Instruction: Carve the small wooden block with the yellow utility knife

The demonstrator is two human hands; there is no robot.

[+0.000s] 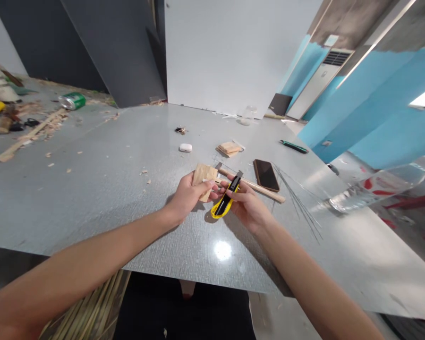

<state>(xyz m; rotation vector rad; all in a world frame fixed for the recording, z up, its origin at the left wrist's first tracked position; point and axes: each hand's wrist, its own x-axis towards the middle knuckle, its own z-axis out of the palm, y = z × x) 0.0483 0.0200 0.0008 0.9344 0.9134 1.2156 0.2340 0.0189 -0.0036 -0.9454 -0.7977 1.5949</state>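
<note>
My left hand point(188, 194) is closed on a flat tan piece point(202, 174), which looks like wood or folded paper, held above the grey table point(92, 189). Right beside it, my right hand point(246, 205) grips a yellow and black utility knife point(226, 197), its blade end pointing up and away from me. The fingertips of both hands nearly meet between the two objects. A thin light strip shows between my hands, partly hidden by the fingers. Behind them a long wooden stick point(265, 190) lies on the table.
Past my hands lie a phone point(266, 175), thin wires point(299, 198), a stack of tan pieces point(229, 148), a white case point(185, 148) and a green cutter point(293, 146). A plastic bottle point(378, 186) is at right; a green can point(72, 101) and wood scraps are at left.
</note>
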